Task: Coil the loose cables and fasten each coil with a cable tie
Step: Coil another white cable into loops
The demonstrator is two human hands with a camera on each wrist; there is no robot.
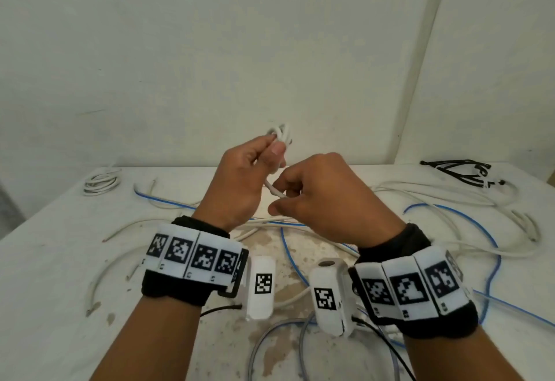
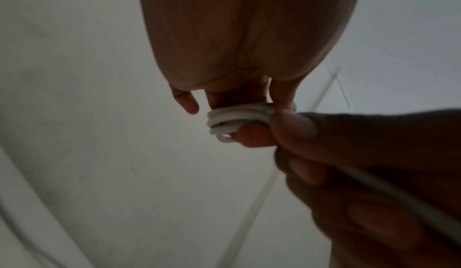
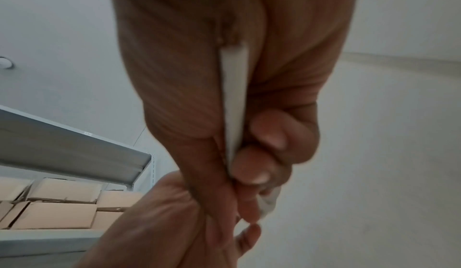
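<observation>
Both hands up over counter [image 1: 45, 260] middle. Left hand [image 1: 237, 182] pinching small white coil [image 1: 280, 134], right hand [image 1: 327, 197] fingers curled round loose cable end [image 1: 274, 190]. Left wrist view shows coil loops stacked clearly; right wrist view catches shelf with cardboard boxes [image 3: 57, 211]. Finished white coil [image 1: 100, 182] at far left corner, black bundle [image 1: 464, 170] far right edge, loose cables [image 1: 450, 209] between.

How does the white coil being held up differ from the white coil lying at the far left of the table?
The held coil is up in the air, pinched in the left hand; the far-left coil lies flat on the table. The held coil is small and tight with a tail running into the right hand; the far-left coil is wider and untouched. Both are white cable in several loops.
</observation>
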